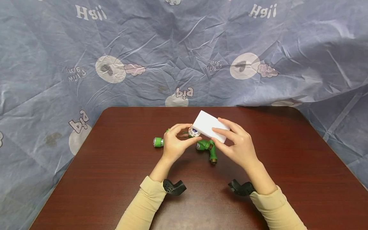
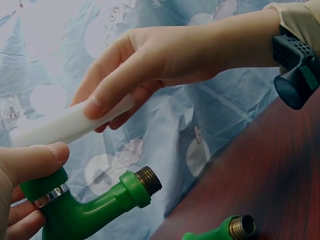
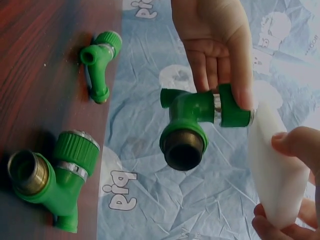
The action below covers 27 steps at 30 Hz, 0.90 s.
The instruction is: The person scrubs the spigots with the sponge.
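Note:
In the air over the table, my left hand point(image 1: 175, 145) grips a green plastic tap point(image 3: 192, 110) by its knob, thumb on one side and fingers on the other. The tap has a silver ring and a brass threaded end; its clear, faceted knob face point(image 1: 193, 131) points up in the head view. My right hand point(image 1: 242, 147) pinches a white sponge block point(image 1: 208, 125) between thumb and fingers. In the right wrist view, one end of the sponge meets the knob's end face. Part of the held tap is hidden behind my left hand in the head view.
Two more green taps lie on the dark red-brown table point(image 1: 115, 179): one tap point(image 1: 213, 153) behind and below the sponge, another tap point(image 1: 158, 142) partly behind my left hand. A blue patterned cloth point(image 1: 172, 41) hangs behind the table.

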Motion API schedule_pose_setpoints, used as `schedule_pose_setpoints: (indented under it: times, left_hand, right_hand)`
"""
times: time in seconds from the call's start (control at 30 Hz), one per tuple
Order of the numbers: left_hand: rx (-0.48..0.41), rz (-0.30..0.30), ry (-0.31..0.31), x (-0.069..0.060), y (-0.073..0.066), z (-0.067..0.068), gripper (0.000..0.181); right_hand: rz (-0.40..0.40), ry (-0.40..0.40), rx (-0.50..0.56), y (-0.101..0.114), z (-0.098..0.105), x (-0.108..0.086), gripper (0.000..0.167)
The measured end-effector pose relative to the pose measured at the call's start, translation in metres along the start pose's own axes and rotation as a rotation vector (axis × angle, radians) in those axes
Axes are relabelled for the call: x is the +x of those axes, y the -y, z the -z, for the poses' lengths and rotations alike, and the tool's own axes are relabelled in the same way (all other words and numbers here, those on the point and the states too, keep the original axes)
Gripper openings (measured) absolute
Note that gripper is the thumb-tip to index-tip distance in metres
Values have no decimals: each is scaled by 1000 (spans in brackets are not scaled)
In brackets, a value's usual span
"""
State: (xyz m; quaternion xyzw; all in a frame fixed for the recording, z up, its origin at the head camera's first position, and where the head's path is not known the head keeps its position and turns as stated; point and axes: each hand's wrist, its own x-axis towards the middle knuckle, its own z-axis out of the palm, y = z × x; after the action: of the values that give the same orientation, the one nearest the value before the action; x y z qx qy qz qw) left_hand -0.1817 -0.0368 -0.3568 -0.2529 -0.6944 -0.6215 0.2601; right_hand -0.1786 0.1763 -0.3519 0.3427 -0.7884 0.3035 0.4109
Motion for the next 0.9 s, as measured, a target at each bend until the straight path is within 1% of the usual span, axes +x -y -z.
schedule_pose_setpoints:
  times: [0.13, 0.3, 0.67, 0.8, 0.9]
  left_hand:
    - [-25, 7, 13, 1, 1, 3, 42]
    - [-37, 40, 42, 2, 2, 7, 43]
    - [-21, 76, 65, 4, 1, 11, 41]
    - [-32, 101, 93, 4, 1, 13, 39]
    - [-21, 140, 115, 4, 0, 13, 36]
  right_hand:
    - [-42, -46, -19, -4, 3, 0, 30]
    - [-68, -83, -13, -7, 6, 0, 29]
    - [-69, -93, 16, -5, 8, 3, 27]
    - [-71, -84, 12, -5, 9, 3, 26]
    - [-71, -80, 6, -6, 10, 3, 25]
